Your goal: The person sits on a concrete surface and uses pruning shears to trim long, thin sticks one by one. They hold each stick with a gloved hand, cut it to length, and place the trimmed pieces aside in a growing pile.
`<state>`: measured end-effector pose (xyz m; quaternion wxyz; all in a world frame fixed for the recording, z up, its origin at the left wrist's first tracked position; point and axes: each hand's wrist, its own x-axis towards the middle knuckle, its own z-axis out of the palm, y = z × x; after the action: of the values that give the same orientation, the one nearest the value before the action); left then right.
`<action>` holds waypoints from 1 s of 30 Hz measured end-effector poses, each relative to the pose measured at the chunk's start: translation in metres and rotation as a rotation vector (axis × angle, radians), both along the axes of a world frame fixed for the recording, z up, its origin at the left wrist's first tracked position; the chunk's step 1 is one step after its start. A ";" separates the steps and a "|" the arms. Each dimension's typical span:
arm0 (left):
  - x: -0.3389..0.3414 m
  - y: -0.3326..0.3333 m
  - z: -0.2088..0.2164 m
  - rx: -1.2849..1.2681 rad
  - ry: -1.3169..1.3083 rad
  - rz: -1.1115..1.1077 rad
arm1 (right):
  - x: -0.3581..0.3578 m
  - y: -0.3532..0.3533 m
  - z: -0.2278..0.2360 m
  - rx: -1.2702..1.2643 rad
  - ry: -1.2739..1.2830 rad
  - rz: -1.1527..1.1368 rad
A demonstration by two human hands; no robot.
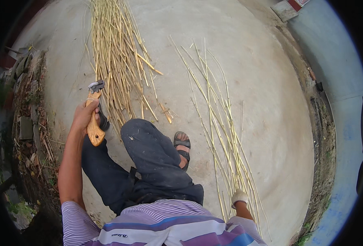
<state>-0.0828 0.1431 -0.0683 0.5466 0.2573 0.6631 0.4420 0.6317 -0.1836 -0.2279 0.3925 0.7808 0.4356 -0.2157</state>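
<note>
My left hand [86, 117] is closed round the handle of a wooden-handled tool [94, 132]. A hole pierces the handle's lower end, and a short grey metal head sits on top; its exact kind is unclear. At my lower right, my right hand [239, 197], in a whitish glove, is closed around a bunch of long thin canes [224, 123]. These yellow-green canes gather at the glove and fan out away from me. Ahead of the left hand lies a thick pile of cut canes [118, 53], their pale butt ends toward my legs.
Between the two groups of canes is my sandalled right foot [182, 148]. A short broken piece of cane [165, 112] lies on the concrete floor [267, 106]. Rubble and dry debris [32, 127] line the left edge, and a blue-grey wall [333, 53] stands at the right.
</note>
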 end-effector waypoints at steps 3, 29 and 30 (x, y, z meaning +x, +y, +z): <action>-0.006 0.002 0.006 0.026 0.074 -0.019 | 0.027 -0.051 0.002 -0.246 -0.248 -0.125; -0.037 0.000 0.003 0.007 -0.222 0.182 | -0.496 0.526 -0.181 0.396 0.848 0.245; -0.037 0.000 0.006 0.009 -0.236 0.173 | -0.495 0.537 -0.210 0.366 0.826 0.240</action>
<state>-0.1198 0.1434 -0.0619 0.5794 0.1479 0.6120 0.5177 0.1368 0.3529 -0.4377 0.0643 0.6302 0.6734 -0.3811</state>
